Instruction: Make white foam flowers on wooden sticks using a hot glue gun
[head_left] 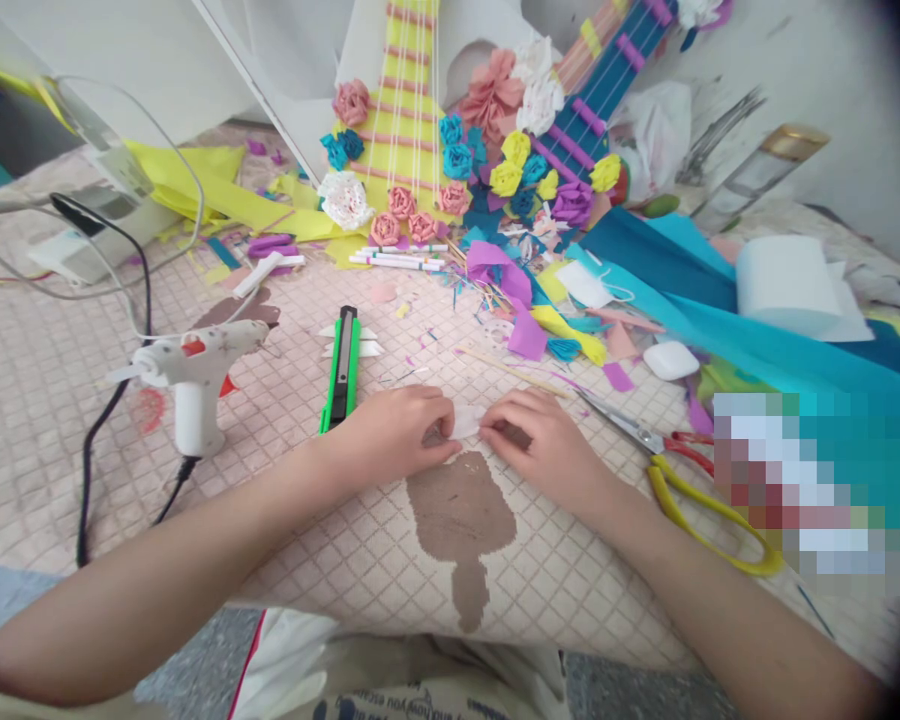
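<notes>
Near the middle of the table, a small piece of thin white paper is stretched between my two hands. My left hand pinches its left end, fingers curled together. At the right end, the fingers of my right hand are pressed together on the same piece. Just left of my left hand lies a green and black utility knife, over some white strips. Below both hands is a brown patch on the quilted cloth. Scissors with red and yellow handles lie right of my right hand.
A white glue gun with a black cord stands at left. Behind are a yellow paper guitar and a blue one with paper flowers. Paper scraps, white-barrelled pens, a white roll and a white case lie beyond my hands.
</notes>
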`<action>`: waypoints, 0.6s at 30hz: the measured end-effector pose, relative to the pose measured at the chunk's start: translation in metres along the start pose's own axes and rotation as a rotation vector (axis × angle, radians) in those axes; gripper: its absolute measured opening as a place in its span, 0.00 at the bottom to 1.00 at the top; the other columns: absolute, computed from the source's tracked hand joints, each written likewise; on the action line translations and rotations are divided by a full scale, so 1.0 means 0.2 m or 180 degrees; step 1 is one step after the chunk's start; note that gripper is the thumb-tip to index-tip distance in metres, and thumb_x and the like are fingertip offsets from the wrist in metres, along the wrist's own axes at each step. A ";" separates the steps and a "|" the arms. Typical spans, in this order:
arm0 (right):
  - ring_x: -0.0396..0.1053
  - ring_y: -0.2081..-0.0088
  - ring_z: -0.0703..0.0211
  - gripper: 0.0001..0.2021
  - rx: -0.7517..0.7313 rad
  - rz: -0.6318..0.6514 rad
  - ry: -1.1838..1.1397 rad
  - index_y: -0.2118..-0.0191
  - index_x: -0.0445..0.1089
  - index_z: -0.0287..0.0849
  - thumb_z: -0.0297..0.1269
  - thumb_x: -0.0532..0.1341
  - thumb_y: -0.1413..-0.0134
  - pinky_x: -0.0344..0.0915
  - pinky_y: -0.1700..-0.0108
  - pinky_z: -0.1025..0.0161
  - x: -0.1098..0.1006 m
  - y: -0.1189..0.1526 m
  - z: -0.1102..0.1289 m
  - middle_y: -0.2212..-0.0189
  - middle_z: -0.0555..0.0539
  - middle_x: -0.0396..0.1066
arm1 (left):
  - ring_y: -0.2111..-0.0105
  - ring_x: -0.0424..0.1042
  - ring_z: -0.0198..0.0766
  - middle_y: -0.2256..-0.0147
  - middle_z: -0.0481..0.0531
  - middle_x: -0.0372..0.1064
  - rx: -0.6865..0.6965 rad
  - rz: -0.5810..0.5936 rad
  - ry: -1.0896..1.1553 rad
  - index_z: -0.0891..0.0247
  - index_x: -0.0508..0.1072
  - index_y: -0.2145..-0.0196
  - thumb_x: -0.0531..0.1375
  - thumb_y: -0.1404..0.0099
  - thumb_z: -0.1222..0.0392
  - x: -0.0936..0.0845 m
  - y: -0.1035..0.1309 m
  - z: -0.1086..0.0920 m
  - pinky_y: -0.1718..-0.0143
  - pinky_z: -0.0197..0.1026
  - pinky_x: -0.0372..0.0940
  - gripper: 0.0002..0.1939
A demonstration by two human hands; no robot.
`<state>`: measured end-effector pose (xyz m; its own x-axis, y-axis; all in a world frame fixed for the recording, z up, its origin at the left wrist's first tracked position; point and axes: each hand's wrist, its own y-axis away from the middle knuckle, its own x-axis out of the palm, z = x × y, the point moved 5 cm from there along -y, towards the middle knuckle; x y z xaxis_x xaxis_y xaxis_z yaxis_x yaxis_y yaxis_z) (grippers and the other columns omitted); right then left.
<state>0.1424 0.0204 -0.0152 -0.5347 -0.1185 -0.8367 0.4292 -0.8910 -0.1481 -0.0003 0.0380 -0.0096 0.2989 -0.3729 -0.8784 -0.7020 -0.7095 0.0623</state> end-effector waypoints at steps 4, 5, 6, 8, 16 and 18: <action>0.63 0.67 0.60 0.03 0.0144 -0.0003 -0.0035 0.72 0.68 0.41 0.29 0.59 0.49 0.56 0.60 0.59 0.01 0.00 0.00 0.73 0.50 0.68 | 0.72 0.64 0.35 0.73 0.49 0.66 -0.0073 -0.0036 -0.0060 0.64 0.68 0.72 0.55 0.39 0.59 0.00 0.00 0.00 0.71 0.37 0.56 0.07; 0.63 0.67 0.60 0.03 0.0168 -0.0031 -0.0026 0.73 0.68 0.41 0.29 0.60 0.49 0.55 0.59 0.59 0.00 0.00 0.00 0.74 0.51 0.68 | 0.73 0.64 0.35 0.74 0.48 0.66 -0.0090 -0.0039 -0.0065 0.64 0.68 0.72 0.54 0.39 0.59 0.00 0.00 0.00 0.71 0.37 0.56 0.07; 0.64 0.67 0.60 0.03 0.0197 -0.0064 -0.0006 0.73 0.68 0.41 0.29 0.60 0.50 0.54 0.58 0.58 0.00 0.00 0.00 0.74 0.51 0.68 | 0.73 0.63 0.34 0.75 0.48 0.65 -0.0104 -0.0041 -0.0066 0.64 0.68 0.72 0.54 0.39 0.60 0.00 0.00 0.00 0.71 0.37 0.55 0.07; 0.64 0.67 0.60 0.04 0.0266 -0.0112 0.0034 0.74 0.68 0.42 0.30 0.61 0.50 0.52 0.57 0.57 0.00 0.00 0.00 0.75 0.52 0.68 | 0.73 0.63 0.34 0.75 0.48 0.65 -0.0121 -0.0037 -0.0045 0.64 0.68 0.73 0.54 0.39 0.60 0.00 0.00 -0.01 0.72 0.37 0.55 0.07; 0.65 0.67 0.60 0.05 0.0346 -0.0048 -0.0012 0.75 0.68 0.43 0.32 0.62 0.51 0.52 0.57 0.56 0.00 -0.01 -0.01 0.76 0.52 0.68 | 0.73 0.63 0.33 0.74 0.48 0.65 -0.0107 0.0023 0.0248 0.64 0.68 0.73 0.55 0.40 0.62 -0.01 -0.01 0.00 0.71 0.36 0.56 0.06; 0.65 0.67 0.60 0.05 0.0335 -0.0029 -0.0028 0.75 0.68 0.43 0.31 0.61 0.50 0.52 0.57 0.56 -0.01 -0.02 -0.01 0.76 0.52 0.69 | 0.73 0.63 0.33 0.74 0.48 0.65 -0.0102 0.0019 0.0281 0.64 0.69 0.73 0.55 0.41 0.61 -0.01 -0.01 0.00 0.70 0.36 0.57 0.06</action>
<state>0.1432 0.0240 -0.0143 -0.5447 -0.1138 -0.8309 0.3457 -0.9331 -0.0989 -0.0004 0.0397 -0.0079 0.3517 -0.4274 -0.8329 -0.6832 -0.7254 0.0838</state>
